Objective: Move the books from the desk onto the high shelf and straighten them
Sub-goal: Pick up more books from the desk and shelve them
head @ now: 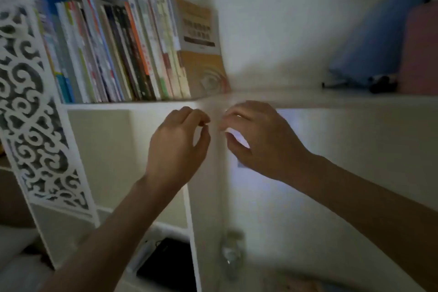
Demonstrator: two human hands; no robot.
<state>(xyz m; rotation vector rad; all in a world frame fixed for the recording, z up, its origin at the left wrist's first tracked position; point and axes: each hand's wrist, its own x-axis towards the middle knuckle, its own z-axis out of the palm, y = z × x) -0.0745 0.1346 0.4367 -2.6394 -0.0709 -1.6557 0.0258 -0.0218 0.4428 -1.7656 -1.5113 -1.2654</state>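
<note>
Several books (123,54) stand in a row on the high white shelf (132,105), leaning to the left. The rightmost one, an orange and white book (201,54), shows its cover. My left hand (177,144) and my right hand (258,140) hover side by side just below the shelf's front edge. Both have loosely curled fingers and hold nothing. Neither hand touches a book. The picture is blurred by motion.
A white carved fretwork panel (30,106) closes the shelf's left side. On a ledge at the right lie a blue object (369,42), a pink object (419,50) and something small and dark (381,84). A black item (170,265) sits in a lower compartment.
</note>
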